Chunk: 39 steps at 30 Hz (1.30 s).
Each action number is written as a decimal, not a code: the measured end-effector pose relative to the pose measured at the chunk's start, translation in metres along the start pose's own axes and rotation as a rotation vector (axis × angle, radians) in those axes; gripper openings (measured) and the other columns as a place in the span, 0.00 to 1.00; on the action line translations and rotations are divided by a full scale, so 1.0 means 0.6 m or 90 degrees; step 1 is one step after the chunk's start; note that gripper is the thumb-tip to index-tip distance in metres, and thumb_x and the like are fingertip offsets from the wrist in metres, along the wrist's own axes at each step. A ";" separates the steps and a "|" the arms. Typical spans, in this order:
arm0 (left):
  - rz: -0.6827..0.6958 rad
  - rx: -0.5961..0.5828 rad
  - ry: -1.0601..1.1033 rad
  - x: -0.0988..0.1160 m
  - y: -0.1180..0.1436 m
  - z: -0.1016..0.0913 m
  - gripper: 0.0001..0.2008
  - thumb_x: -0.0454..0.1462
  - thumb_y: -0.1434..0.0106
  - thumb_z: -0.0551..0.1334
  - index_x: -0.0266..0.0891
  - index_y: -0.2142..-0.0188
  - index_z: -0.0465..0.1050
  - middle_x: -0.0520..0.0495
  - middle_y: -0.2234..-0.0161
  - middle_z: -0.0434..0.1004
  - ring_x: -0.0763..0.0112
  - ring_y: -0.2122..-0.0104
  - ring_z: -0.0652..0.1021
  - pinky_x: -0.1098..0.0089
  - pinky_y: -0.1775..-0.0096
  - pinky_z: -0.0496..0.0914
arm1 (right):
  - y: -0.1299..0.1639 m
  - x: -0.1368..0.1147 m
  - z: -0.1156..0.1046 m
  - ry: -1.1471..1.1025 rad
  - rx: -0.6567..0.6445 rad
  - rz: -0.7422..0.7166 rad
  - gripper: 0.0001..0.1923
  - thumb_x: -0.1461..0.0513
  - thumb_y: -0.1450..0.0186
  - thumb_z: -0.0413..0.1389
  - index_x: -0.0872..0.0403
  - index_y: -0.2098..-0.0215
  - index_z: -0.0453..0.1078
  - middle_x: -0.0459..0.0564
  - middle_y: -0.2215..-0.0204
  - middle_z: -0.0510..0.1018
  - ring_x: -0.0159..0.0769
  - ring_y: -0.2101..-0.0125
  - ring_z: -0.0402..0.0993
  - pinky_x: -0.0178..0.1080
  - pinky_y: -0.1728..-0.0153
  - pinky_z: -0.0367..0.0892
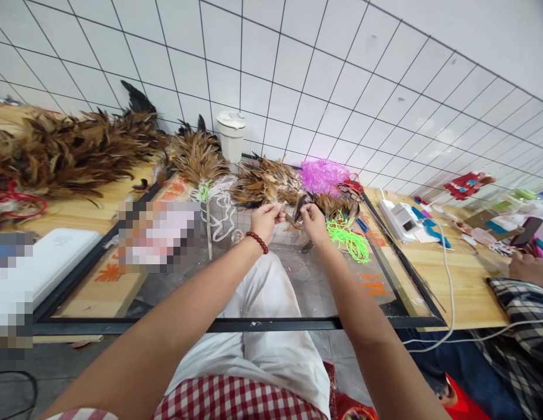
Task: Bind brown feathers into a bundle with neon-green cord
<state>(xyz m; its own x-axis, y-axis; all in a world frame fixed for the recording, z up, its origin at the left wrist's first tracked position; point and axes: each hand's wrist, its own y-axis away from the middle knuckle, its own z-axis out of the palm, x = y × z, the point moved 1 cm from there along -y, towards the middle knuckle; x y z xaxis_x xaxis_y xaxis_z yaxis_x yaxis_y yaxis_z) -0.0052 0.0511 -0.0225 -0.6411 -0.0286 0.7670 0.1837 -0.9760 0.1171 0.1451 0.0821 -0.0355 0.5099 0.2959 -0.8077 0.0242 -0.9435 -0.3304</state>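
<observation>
My left hand (268, 223), with a bead bracelet at the wrist, is closed in a pinch over the glass-topped frame; what sits between its fingertips is too small to make out. Close by, my right hand (314, 223) pinches a dark feather (300, 205). Just beyond both hands lies a pile of brown feathers (269, 182), with more feathers (337, 205) to its right. Bright green string (348, 238) is heaped beside my right hand. White string (221, 210) trails to the left, near a stick (209, 230) topped by a tied feather bundle (199, 157).
A black frame edge (240, 325) runs around the glass. Purple string (324, 175) and a white lidded bin (232, 134) stand toward the tiled wall. A large feather bundle (70, 151) lies left. At right are a power strip (398, 219), a cable (449, 286) and another person's hand (529, 269).
</observation>
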 end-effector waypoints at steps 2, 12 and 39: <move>0.001 0.005 0.008 -0.001 0.000 0.000 0.05 0.31 0.49 0.69 0.32 0.74 0.74 0.51 0.77 0.74 0.81 0.77 0.73 0.75 0.70 0.69 | -0.003 0.003 0.008 -0.209 -0.017 0.054 0.12 0.51 0.39 0.52 0.51 0.69 0.61 0.41 0.78 0.69 0.33 0.76 0.68 0.37 0.69 0.65; 0.029 -0.009 -0.033 -0.008 -0.001 0.004 0.08 0.34 0.55 0.72 0.33 0.77 0.76 0.47 0.72 0.79 0.74 0.67 0.77 0.71 0.56 0.69 | -0.004 -0.023 0.005 -0.457 0.092 0.029 0.17 0.50 0.45 0.61 0.52 0.71 0.63 0.39 0.77 0.70 0.25 0.77 0.65 0.30 0.72 0.64; -0.094 -0.163 -0.135 0.007 0.012 0.004 0.06 0.32 0.43 0.65 0.30 0.74 0.74 0.46 0.77 0.75 0.78 0.80 0.73 0.74 0.75 0.70 | 0.006 -0.050 0.001 -0.420 0.082 0.089 0.16 0.50 0.47 0.62 0.53 0.68 0.71 0.44 0.73 0.74 0.26 0.74 0.68 0.31 0.72 0.65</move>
<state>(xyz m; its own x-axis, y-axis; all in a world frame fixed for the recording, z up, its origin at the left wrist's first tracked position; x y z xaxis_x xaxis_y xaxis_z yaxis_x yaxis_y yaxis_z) -0.0048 0.0447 -0.0169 -0.4735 0.1357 0.8703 -0.1093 -0.9895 0.0948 0.1293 0.0698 -0.0126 -0.1304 0.2401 -0.9620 -0.1274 -0.9663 -0.2239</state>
